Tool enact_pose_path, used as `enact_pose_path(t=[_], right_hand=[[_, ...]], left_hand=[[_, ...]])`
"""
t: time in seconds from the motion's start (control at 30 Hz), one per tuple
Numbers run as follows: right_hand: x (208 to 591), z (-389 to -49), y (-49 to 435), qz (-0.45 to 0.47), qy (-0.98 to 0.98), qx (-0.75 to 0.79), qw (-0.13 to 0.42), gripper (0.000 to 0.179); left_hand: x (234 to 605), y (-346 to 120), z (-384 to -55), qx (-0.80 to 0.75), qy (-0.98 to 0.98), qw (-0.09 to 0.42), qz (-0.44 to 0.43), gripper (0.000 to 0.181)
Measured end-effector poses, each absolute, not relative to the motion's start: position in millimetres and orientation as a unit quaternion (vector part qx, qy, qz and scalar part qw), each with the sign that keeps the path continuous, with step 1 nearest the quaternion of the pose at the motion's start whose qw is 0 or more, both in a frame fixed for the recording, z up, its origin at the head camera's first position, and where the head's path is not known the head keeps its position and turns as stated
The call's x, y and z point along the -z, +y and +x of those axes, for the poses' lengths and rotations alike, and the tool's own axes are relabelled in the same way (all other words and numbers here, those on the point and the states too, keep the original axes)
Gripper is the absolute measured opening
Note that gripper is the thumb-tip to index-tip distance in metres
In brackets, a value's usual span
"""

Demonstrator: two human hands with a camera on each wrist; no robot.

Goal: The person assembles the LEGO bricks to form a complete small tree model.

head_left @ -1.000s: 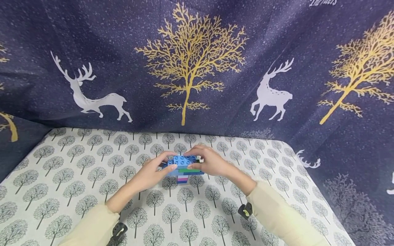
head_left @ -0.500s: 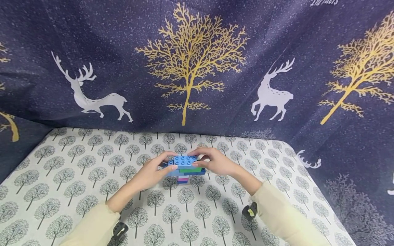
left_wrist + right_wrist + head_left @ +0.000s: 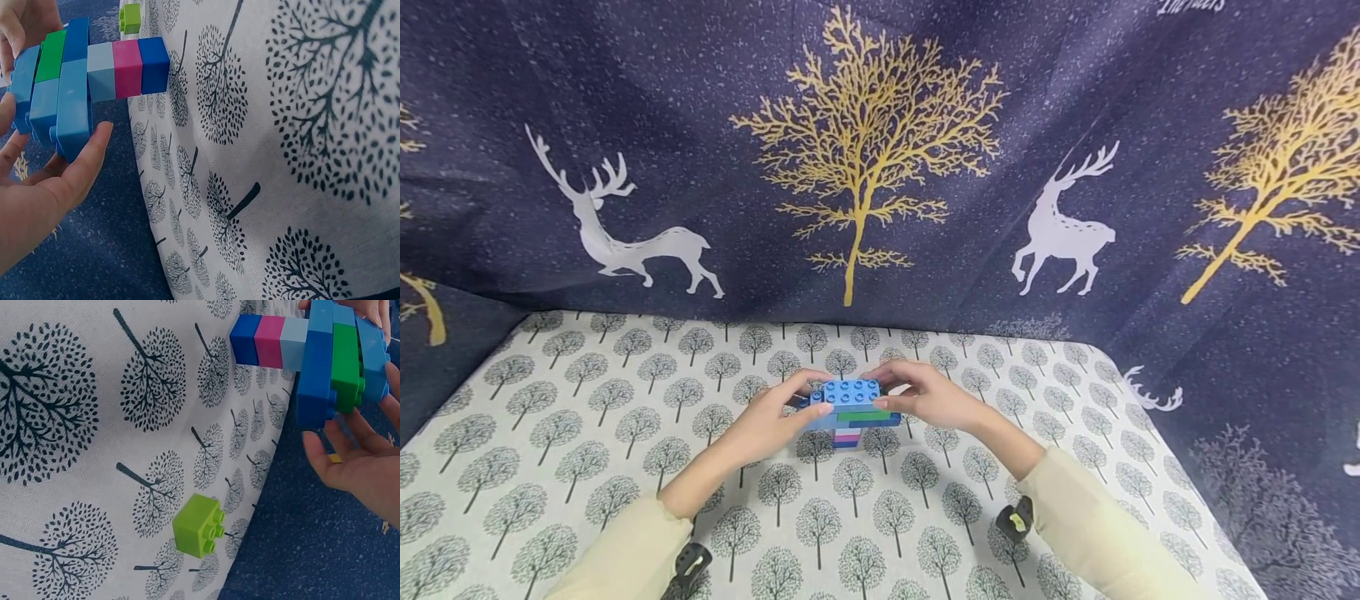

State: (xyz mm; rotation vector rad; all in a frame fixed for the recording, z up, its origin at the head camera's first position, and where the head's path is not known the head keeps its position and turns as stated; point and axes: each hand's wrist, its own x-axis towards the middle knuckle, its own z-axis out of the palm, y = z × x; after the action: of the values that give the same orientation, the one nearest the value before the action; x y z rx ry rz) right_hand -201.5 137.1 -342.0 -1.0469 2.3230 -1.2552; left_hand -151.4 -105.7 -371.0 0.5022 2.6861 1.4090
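A toy brick structure (image 3: 844, 415) stands on the table, wider at the top than at its narrow column. The column is blue, pink and pale blue; blue and green bricks spread above it, with a light blue brick (image 3: 852, 392) on top. My left hand (image 3: 771, 421) holds the left end, thumb in front and fingers behind. At the right end, my right hand (image 3: 928, 398) has its thumb at the top brick's front corner and its fingers curled behind. The right wrist view shows those fingertips beside the green brick (image 3: 345, 365). The hands hide both ends in the head view.
A lime green brick (image 3: 199, 526) lies on the tree-print tablecloth (image 3: 775, 533), to the structure's right. Behind the table hangs a dark blue curtain (image 3: 925, 275) with deer and golden trees.
My right hand has slid a little to the right along the top brick, uncovering its right-hand studs. My left hand and the structure have stayed nearly still.
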Motion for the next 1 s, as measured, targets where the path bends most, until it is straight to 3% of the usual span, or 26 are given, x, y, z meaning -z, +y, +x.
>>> enact_pose_path(t=[0.43, 1.0], right_hand=[[344.3, -202.2, 141.2, -0.334, 0.814, 0.432, 0.196, 0.039], [344.5, -201.5, 139.3, -0.342, 0.807, 0.442, 0.191, 0.036]], left_hand=[[372.0, -106.0, -151.8, -0.460, 0.872, 0.029, 0.164, 0.041], [373.3, -106.1, -151.9, -0.464, 0.871, 0.018, 0.164, 0.042]])
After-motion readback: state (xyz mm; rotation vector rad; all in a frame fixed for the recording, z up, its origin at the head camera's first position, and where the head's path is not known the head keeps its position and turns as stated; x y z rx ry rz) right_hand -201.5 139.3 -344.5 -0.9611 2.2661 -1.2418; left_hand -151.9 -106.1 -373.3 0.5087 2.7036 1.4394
